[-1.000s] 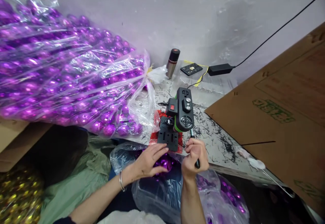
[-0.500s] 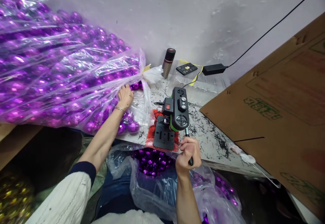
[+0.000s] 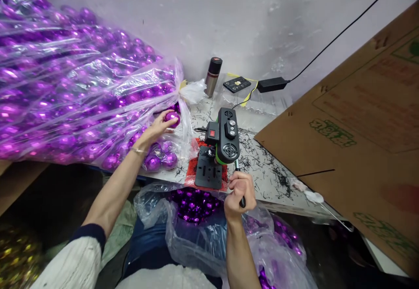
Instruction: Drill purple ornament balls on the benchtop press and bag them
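Observation:
My left hand [image 3: 160, 126] is closed around a shiny purple bauble [image 3: 172, 118] beside the knotted neck of a big clear plastic bag [image 3: 124, 105] full of such baubles. My right hand [image 3: 241, 191] grips the black-ended lever [image 3: 242, 201] of a small black press machine [image 3: 228, 136]. That machine stands on a slotted black base plate [image 3: 209, 171] over a red mat [image 3: 190, 175]. Below the table edge, an open plastic bag [image 3: 183, 245] in my lap holds dark purple baubles [image 3: 195, 206].
A flask [image 3: 213, 77], a phone-like black device [image 3: 236, 84] and a power adapter [image 3: 272, 84] with its cable lie near the wall. A large cardboard box [image 3: 353, 136] leans on the right. Short black bits litter the white table [image 3: 262, 171]. Golden baubles [image 3: 18, 254] sit at lower left.
My left hand has come up out of the bauble pile with a purple bauble between its fingers. My right hand stays on the lever. The whole view has shifted slightly.

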Available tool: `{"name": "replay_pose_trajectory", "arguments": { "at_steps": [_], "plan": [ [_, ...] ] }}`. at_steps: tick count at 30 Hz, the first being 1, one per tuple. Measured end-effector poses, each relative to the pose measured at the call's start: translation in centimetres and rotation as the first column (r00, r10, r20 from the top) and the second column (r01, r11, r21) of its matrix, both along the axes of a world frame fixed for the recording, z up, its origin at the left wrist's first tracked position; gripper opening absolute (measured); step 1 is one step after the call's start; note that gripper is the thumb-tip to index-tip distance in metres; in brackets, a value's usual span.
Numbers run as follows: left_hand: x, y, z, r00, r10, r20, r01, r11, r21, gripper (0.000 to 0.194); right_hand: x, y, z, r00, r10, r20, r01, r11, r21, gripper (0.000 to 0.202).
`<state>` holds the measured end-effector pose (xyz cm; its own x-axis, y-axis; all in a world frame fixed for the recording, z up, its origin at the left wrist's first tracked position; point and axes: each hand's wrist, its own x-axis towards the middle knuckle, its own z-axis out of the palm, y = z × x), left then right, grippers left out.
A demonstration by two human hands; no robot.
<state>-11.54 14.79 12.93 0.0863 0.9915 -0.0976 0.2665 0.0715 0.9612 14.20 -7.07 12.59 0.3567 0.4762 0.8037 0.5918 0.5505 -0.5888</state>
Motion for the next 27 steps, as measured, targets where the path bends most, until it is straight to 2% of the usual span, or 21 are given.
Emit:
{"name": "replay_pose_trajectory", "arguments": {
  "at_steps": [2, 4, 8, 11, 13, 16, 18, 22, 27],
  "plan": [
    [-0.2, -3.4, 0.1, 0.972, -0.06, 0.228, 0.08, 0.994, -0.078, 0.065, 0.0, 0.0, 0.6, 1.0, -0.003, -0.003, 0.003, 1.0, -0.006, 0.04],
    [0.1, -7.2, -0.2, 0.94, -0.061, 0.335, 0.104, 0.988, -0.111, 0.067, -0.1, 0.1, 1.3, 1.0, -0.011, -0.015, 0.011, 1.0, -0.006, 0.041],
    [2.6, -14.6, -2.0, 0.892, -0.036, 0.45, 0.116, 0.982, -0.151, 0.062, -0.1, 0.4, 2.6, 0.999, -0.008, -0.033, 0.007, 1.0, -0.011, 0.042],
    [5.6, -17.9, -4.2, 0.879, -0.059, 0.474, 0.149, 0.977, -0.155, 0.06, 0.0, 0.4, 3.0, 1.0, -0.002, -0.023, 0.002, 1.0, -0.023, 0.042],
    [7.5, -18.4, -5.8, 0.915, -0.091, 0.393, 0.131, 0.989, -0.076, 0.067, 0.0, 0.3, 3.0, 1.0, -0.007, -0.014, 0.007, 1.0, -0.027, 0.042],
    [9.5, -17.6, -7.9, 0.984, -0.091, 0.153, 0.073, 0.99, 0.123, 0.08, 0.1, 0.2, 2.8, 1.0, -0.002, 0.0, 0.002, 0.999, -0.038, 0.042],
    [10.2, -16.7, -8.9, 0.996, -0.083, -0.015, 0.084, 0.971, 0.225, 0.076, 0.2, 0.0, 2.6, 1.0, 0.008, 0.011, -0.007, 0.999, -0.05, 0.04],
    [10.5, -15.3, -9.7, 0.972, -0.08, -0.222, 0.157, 0.922, 0.353, 0.061, 0.3, -0.2, 2.3, 0.999, 0.03, 0.028, -0.028, 0.998, -0.054, 0.038],
    [10.9, -15.1, -10.1, 0.946, -0.113, -0.304, 0.253, 0.844, 0.472, 0.059, 0.3, -0.3, 2.0, 0.999, 0.012, 0.034, -0.01, 0.998, -0.066, 0.038]
  ]
}}
